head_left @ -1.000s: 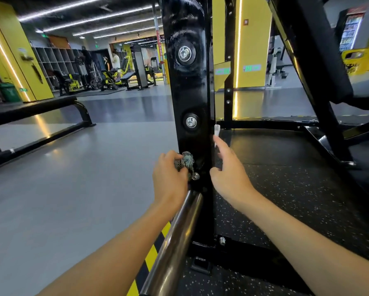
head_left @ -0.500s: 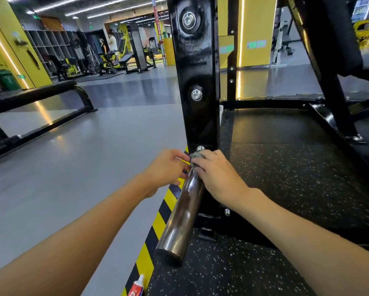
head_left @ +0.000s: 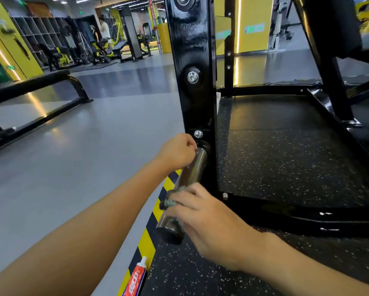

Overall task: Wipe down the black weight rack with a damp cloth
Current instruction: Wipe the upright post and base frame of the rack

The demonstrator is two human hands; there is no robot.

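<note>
The black weight rack upright (head_left: 193,50) rises at centre, glossy, with silver bolts. A steel peg (head_left: 192,174) sticks out from its base toward me. My right hand (head_left: 207,223) grips the peg near its free end, with a grey-green cloth (head_left: 170,202) pressed under the fingers. My left hand (head_left: 177,151) is closed in a fist at the peg's root, just below the lowest bolt (head_left: 198,134); whether it holds anything is hidden.
A speckled black rubber platform (head_left: 286,157) lies right of the upright, framed by black steel (head_left: 307,218). Yellow-black hazard tape (head_left: 149,238) edges it. A red-white tube (head_left: 135,278) lies on the floor near me. A black bench (head_left: 30,88) stands left.
My right hand has slid the cloth down the peg from its root to near the free end. My left hand stayed at the root. The camera tilted lower.
</note>
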